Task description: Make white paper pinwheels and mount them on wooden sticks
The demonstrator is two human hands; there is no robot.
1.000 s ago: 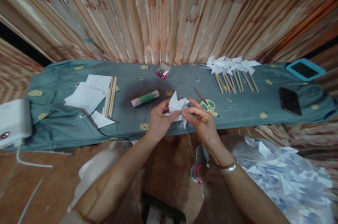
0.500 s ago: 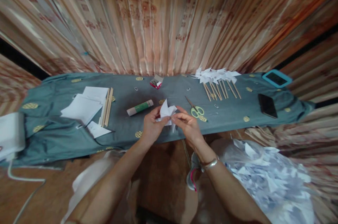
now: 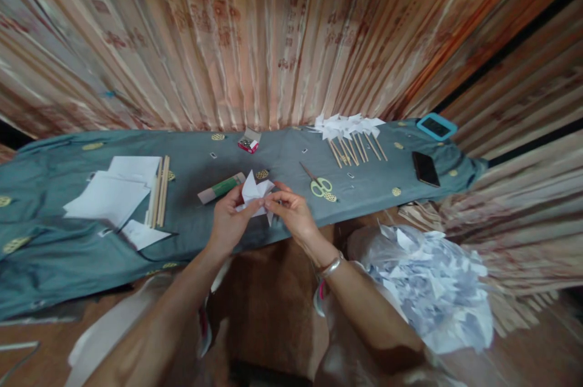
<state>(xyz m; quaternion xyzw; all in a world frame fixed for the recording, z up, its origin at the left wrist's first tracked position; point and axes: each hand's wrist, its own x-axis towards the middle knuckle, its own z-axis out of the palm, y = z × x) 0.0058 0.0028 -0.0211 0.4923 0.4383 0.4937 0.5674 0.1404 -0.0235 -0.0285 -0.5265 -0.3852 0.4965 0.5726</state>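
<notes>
Between my hands is a white paper pinwheel (image 3: 252, 189), its folded points sticking up and out, held just over the front part of the cloth-covered table. My left hand (image 3: 231, 217) grips its left side, the thumb pressed near the centre. On the other side my right hand (image 3: 291, 209) pinches it close to the middle; any small part under those fingertips is hidden. A green-and-white tube (image 3: 221, 188) lies just behind my left hand. Scissors with light green handles (image 3: 321, 186) rest to the right of my right hand.
Finished pinwheels on sticks (image 3: 350, 129) lie at the back right. White paper sheets (image 3: 109, 195) and wooden sticks (image 3: 161, 192) are on the left. A small red box (image 3: 248, 143) stands at the back. A phone (image 3: 426, 169) and blue-framed device (image 3: 436, 127) sit far right; a bag of white paper pieces (image 3: 428, 290) is below.
My view has turned to the right, so the table things sit further left. Both hands still hold the paper pinwheel in much the same way.
</notes>
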